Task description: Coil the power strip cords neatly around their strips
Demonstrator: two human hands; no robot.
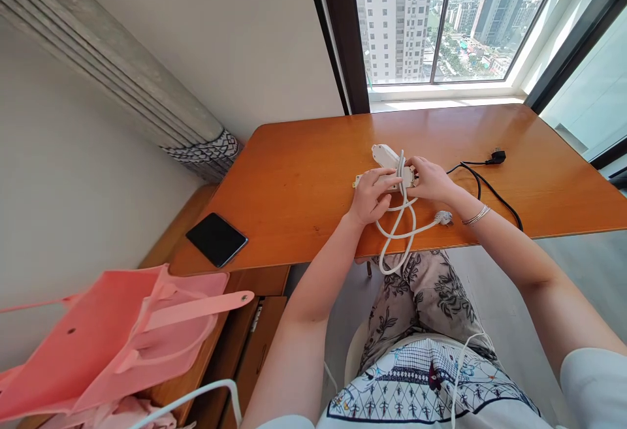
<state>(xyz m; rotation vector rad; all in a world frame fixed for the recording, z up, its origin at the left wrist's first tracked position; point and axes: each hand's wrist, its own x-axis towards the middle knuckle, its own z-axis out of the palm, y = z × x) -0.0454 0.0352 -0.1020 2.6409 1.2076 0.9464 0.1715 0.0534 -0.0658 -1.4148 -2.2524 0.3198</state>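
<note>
A white power strip (384,156) and a second white strip-like piece (408,175), partly covered by my hands, rest on the wooden table. My left hand (371,195) is closed over the near piece, its fingers laid across it beside the white cord. At the other end, my right hand (430,179) grips the same piece with bent fingers. The looped white cord (410,234) runs up between my hands and hangs over the table's near edge. Its plug (443,218) lies below my right wrist. Whatever the fingertips press on is partly hidden.
A black cord (484,184) with a black plug (498,156) lies to the right on the table (304,181). A dark phone (217,239) sits at the left corner. Beside the table is a pink bag (122,337). A window (441,24) stands behind.
</note>
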